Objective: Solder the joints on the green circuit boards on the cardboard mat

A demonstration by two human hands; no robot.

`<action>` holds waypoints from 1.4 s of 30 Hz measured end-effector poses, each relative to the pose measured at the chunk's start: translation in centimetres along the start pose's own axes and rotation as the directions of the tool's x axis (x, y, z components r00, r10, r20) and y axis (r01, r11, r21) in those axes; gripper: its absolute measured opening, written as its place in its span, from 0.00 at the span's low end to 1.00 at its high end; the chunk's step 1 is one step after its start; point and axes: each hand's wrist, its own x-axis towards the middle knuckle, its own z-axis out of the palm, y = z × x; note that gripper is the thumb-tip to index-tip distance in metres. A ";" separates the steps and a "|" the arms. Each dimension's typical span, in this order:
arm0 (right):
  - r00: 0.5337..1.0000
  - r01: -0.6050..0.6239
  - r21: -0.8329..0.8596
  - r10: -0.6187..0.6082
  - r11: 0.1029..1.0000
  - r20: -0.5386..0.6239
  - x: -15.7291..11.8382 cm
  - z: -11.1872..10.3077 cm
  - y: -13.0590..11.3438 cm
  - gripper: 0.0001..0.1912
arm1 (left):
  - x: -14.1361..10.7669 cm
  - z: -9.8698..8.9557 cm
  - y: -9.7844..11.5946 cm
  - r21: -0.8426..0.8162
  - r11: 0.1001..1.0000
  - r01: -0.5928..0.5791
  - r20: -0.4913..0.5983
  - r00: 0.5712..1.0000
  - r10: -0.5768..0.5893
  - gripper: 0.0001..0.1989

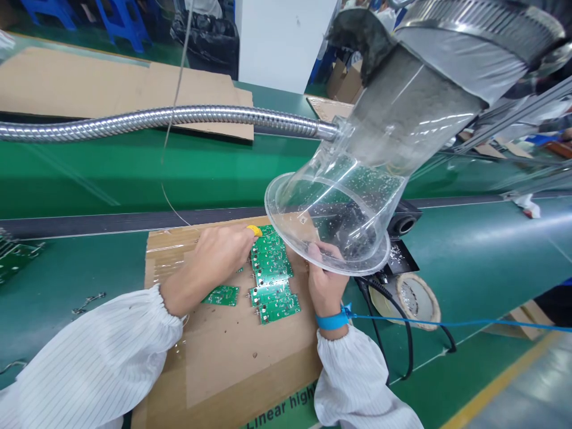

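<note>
My left hand [226, 250] is closed, with a small yellow piece [254, 230] pinched at its fingertips. A thin wire [166, 193] hangs from above and runs down behind this hand. Just beside the fingertips lies a row of green circuit boards [271, 268] with small parts on them. A separate green board [223, 295] is partly under my left wrist. My right hand [328, 280] is curled at the rim of a clear fume hood [330, 208], to the right of the boards. The hood's plastic blurs its fingers, so what they hold is unclear. A blue strap [333, 320] circles that wrist.
Cardboard [232, 363] lies beneath the boards. A metal flexible arm [179, 115] crosses above and joins the hood. At right are a black device [404, 220], black cables [409, 339] and a round whitish dish [411, 298]. More boards [15, 259] sit at far left.
</note>
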 end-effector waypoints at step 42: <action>0.996 -0.032 0.170 0.018 0.985 0.084 0.0 2.1 -1.1 0.10 | -3.1 -1.5 -3.1 0.178 0.983 0.050 -0.139 0.990 -0.025 0.23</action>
